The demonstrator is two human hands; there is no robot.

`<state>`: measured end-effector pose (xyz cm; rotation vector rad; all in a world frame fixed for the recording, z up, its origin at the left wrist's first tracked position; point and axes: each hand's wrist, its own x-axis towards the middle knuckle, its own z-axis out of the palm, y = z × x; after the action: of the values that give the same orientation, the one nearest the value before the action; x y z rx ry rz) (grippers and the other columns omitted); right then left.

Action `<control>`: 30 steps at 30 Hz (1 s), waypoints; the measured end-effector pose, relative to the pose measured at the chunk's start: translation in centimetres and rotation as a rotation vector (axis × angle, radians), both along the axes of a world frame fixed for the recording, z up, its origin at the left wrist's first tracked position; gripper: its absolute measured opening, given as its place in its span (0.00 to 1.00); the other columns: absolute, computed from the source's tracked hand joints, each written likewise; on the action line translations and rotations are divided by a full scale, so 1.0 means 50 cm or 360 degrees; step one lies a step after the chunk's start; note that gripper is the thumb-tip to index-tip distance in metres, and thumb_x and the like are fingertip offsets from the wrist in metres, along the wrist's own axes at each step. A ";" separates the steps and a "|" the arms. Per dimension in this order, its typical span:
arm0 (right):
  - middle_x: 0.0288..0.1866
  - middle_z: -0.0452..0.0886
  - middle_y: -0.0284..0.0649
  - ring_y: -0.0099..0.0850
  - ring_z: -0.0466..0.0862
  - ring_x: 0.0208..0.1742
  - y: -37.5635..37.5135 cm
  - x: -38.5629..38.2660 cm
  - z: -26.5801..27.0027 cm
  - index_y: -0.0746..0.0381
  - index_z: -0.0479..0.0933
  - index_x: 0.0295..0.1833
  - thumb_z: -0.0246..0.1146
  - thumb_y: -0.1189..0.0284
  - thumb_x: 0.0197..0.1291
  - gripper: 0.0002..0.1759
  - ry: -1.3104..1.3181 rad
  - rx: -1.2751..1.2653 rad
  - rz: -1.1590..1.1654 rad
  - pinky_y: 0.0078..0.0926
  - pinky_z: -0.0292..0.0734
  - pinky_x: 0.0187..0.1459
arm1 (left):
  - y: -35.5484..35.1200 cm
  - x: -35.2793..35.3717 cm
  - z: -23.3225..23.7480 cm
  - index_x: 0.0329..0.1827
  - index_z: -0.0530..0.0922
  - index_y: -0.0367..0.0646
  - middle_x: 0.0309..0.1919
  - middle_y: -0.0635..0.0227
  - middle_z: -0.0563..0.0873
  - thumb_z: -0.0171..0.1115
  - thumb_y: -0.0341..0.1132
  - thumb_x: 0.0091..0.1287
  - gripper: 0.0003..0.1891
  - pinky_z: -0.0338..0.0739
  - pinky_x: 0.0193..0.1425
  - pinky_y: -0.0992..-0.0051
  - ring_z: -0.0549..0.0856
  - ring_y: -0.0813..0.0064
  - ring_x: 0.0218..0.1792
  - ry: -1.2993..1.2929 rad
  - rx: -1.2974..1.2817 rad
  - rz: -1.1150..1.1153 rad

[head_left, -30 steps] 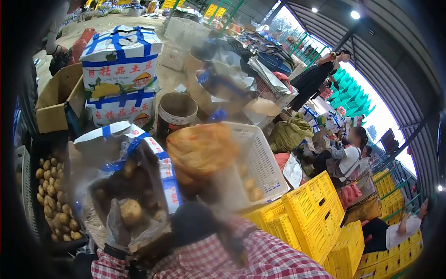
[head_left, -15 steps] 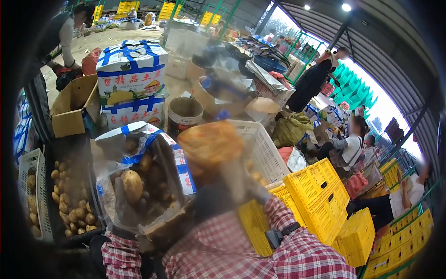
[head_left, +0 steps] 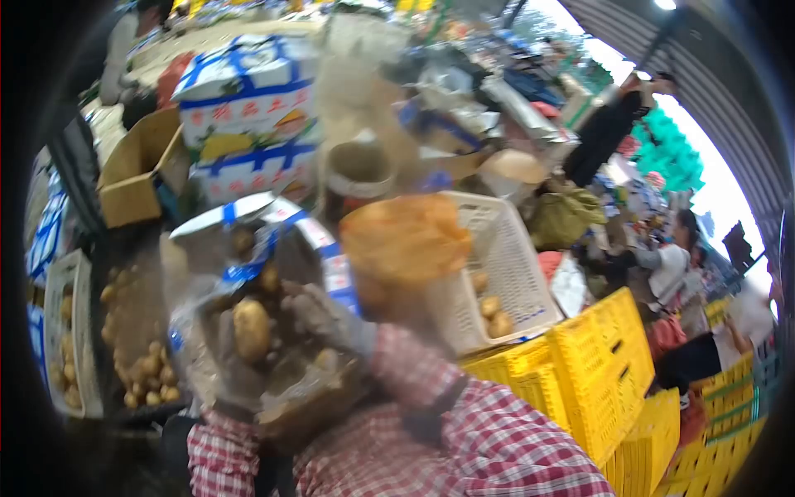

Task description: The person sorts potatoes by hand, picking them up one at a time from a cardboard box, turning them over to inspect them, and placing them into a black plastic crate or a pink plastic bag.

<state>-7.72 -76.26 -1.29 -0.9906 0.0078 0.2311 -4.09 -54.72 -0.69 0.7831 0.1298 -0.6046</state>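
Frame motion-blurred; fine detail is limited.

Left hand (head_left: 225,364), gloved, plaid sleeve: grip closed around one potato (head_left: 251,330), held upright just above the open top of a blue-and-white carton (head_left: 248,228) lined with clear plastic. More potatoes lie inside the liner.

Right hand (head_left: 327,319), gloved: reaches across into the same carton, fingers curled over the contents, just beside the held potato. Cannot tell whether this grip holds anything; blur hides the fingertips.

Surroundings: orange mesh bag (head_left: 406,238) sits directly behind the right hand, against a tilted white basket (head_left: 509,248) holding a few potatoes. Yellow crates (head_left: 580,373) are stacked to the right. Black crate (head_left: 116,319) of small potatoes on the left. Stacked printed cartons (head_left: 248,108) stand behind.
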 end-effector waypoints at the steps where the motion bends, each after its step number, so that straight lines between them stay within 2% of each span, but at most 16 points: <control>1: 0.56 0.78 0.32 0.24 0.80 0.43 0.014 0.006 -0.018 0.56 0.61 0.75 0.47 0.55 0.78 0.27 0.0139 0.0105 0.0021 0.22 0.77 0.43 | 0.004 0.008 0.018 0.61 0.77 0.55 0.40 0.64 0.86 0.52 0.64 0.70 0.28 0.81 0.29 0.74 0.85 0.68 0.32 0.0071 -0.0202 -0.0137; 2: 0.61 0.78 0.33 0.21 0.78 0.53 0.001 0.014 -0.056 0.51 0.62 0.77 0.50 0.47 0.73 0.33 0.0191 0.0143 0.0097 0.22 0.72 0.47 | -0.004 0.009 0.016 0.64 0.75 0.55 0.41 0.63 0.86 0.52 0.64 0.70 0.29 0.81 0.33 0.74 0.85 0.68 0.34 0.0157 -0.0229 -0.0101; 3: 0.59 0.78 0.34 0.21 0.78 0.51 -0.014 0.016 -0.067 0.54 0.63 0.75 0.51 0.52 0.74 0.30 0.0139 0.0059 0.0122 0.23 0.73 0.47 | -0.005 0.012 0.004 0.65 0.74 0.55 0.42 0.62 0.86 0.50 0.64 0.71 0.29 0.80 0.34 0.74 0.84 0.69 0.34 0.0161 -0.0150 -0.0102; 4: 0.57 0.78 0.35 0.21 0.78 0.49 -0.025 0.015 -0.064 0.57 0.64 0.73 0.52 0.56 0.74 0.28 -0.0199 -0.0351 0.0116 0.23 0.75 0.46 | -0.001 0.018 -0.015 0.66 0.73 0.53 0.43 0.60 0.85 0.47 0.65 0.72 0.31 0.78 0.30 0.75 0.82 0.69 0.31 0.0185 -0.0117 -0.0159; 6: 0.52 0.79 0.36 0.22 0.79 0.44 -0.030 0.009 -0.077 0.63 0.66 0.69 0.54 0.64 0.75 0.23 -0.0796 -0.1122 -0.0118 0.24 0.78 0.45 | 0.003 0.020 -0.049 0.66 0.73 0.51 0.43 0.60 0.85 0.45 0.64 0.73 0.30 0.75 0.27 0.77 0.82 0.70 0.30 -0.0427 0.0342 -0.0188; 7: 0.43 0.79 0.31 0.19 0.77 0.37 0.000 -0.005 0.002 0.65 0.72 0.65 0.52 0.63 0.77 0.20 -0.0240 -0.0451 -0.0104 0.21 0.76 0.38 | 0.005 0.020 -0.066 0.65 0.72 0.50 0.43 0.60 0.84 0.44 0.63 0.74 0.30 0.74 0.26 0.78 0.81 0.70 0.30 -0.0871 0.0702 -0.0155; 9: 0.41 0.78 0.29 0.16 0.76 0.35 0.013 -0.012 0.024 0.64 0.73 0.64 0.54 0.60 0.75 0.22 -0.0200 -0.0900 -0.0093 0.17 0.75 0.35 | 0.002 0.023 -0.077 0.64 0.72 0.49 0.43 0.61 0.84 0.41 0.62 0.75 0.29 0.71 0.23 0.80 0.81 0.71 0.29 -0.1140 0.0935 -0.0110; 10: 0.39 0.78 0.29 0.16 0.76 0.34 0.025 -0.016 0.048 0.64 0.74 0.64 0.54 0.59 0.75 0.22 -0.0163 -0.0973 -0.0043 0.17 0.75 0.34 | -0.012 0.016 -0.052 0.64 0.72 0.48 0.44 0.61 0.84 0.42 0.61 0.76 0.28 0.71 0.24 0.81 0.81 0.72 0.31 -0.0953 0.0809 -0.0110; 12: 0.31 0.76 0.28 0.16 0.75 0.29 0.039 -0.023 0.074 0.63 0.75 0.62 0.53 0.61 0.76 0.20 -0.0222 -0.1211 0.0021 0.17 0.72 0.31 | 0.000 0.010 -0.045 0.62 0.72 0.44 0.47 0.60 0.82 0.52 0.48 0.70 0.23 0.73 0.35 0.78 0.81 0.70 0.39 -0.0975 0.0886 -0.0141; 15: 0.27 0.79 0.38 0.25 0.80 0.28 0.053 -0.023 0.079 0.63 0.76 0.48 0.53 0.58 0.74 0.18 -0.0339 -0.1489 0.0011 0.27 0.74 0.33 | 0.020 -0.008 -0.034 0.61 0.72 0.37 0.53 0.57 0.79 0.69 0.24 0.57 0.27 0.76 0.58 0.73 0.81 0.66 0.53 -0.1445 0.1324 -0.0111; 18: 0.27 0.80 0.45 0.38 0.82 0.29 0.067 -0.019 0.076 0.64 0.75 0.46 0.54 0.56 0.73 0.20 -0.0321 -0.1589 -0.0136 0.33 0.74 0.34 | -0.001 -0.026 0.033 0.61 0.72 0.39 0.54 0.56 0.78 0.69 0.24 0.56 0.28 0.76 0.59 0.71 0.80 0.63 0.53 -0.1178 0.0968 0.0108; 19: 0.27 0.81 0.47 0.42 0.83 0.30 0.068 -0.020 0.078 0.64 0.74 0.45 0.54 0.55 0.73 0.20 -0.0286 -0.1624 -0.0151 0.35 0.75 0.35 | -0.006 -0.024 0.039 0.62 0.72 0.39 0.54 0.55 0.78 0.68 0.24 0.56 0.28 0.76 0.59 0.70 0.80 0.61 0.53 -0.0784 0.0582 0.0075; 21: 0.29 0.81 0.51 0.49 0.83 0.33 0.073 -0.023 0.066 0.63 0.74 0.44 0.54 0.53 0.72 0.21 -0.0383 -0.1785 -0.0164 0.40 0.75 0.36 | -0.003 -0.011 0.011 0.63 0.72 0.39 0.54 0.55 0.78 0.66 0.24 0.57 0.27 0.76 0.60 0.67 0.79 0.58 0.54 -0.0680 0.0495 0.0013; 24: 0.31 0.81 0.55 0.56 0.82 0.37 0.088 -0.034 0.041 0.62 0.74 0.43 0.54 0.52 0.71 0.21 -0.0510 -0.1886 -0.0047 0.44 0.75 0.37 | 0.010 0.003 -0.067 0.64 0.71 0.38 0.55 0.54 0.78 0.64 0.26 0.58 0.27 0.75 0.60 0.66 0.79 0.55 0.55 -0.1246 0.1029 0.0034; 28: 0.32 0.82 0.55 0.56 0.82 0.38 0.100 -0.047 0.071 0.61 0.74 0.43 0.57 0.53 0.69 0.20 -0.0479 -0.2083 -0.0055 0.46 0.75 0.38 | 0.019 0.002 -0.067 0.66 0.69 0.34 0.56 0.54 0.77 0.67 0.30 0.59 0.30 0.75 0.62 0.65 0.78 0.54 0.57 -0.1207 0.0829 -0.0006; 30: 0.34 0.82 0.54 0.55 0.82 0.39 0.093 -0.037 0.083 0.61 0.74 0.45 0.59 0.55 0.68 0.19 -0.0379 -0.2085 -0.0139 0.46 0.76 0.39 | 0.024 -0.002 -0.068 0.67 0.69 0.34 0.56 0.54 0.77 0.65 0.33 0.62 0.29 0.74 0.63 0.65 0.78 0.56 0.58 -0.1625 0.1103 0.0145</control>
<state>-9.56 -71.62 2.88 -2.3121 -0.0183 -0.0076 -4.22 -53.51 -4.07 1.6617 -0.5928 0.0028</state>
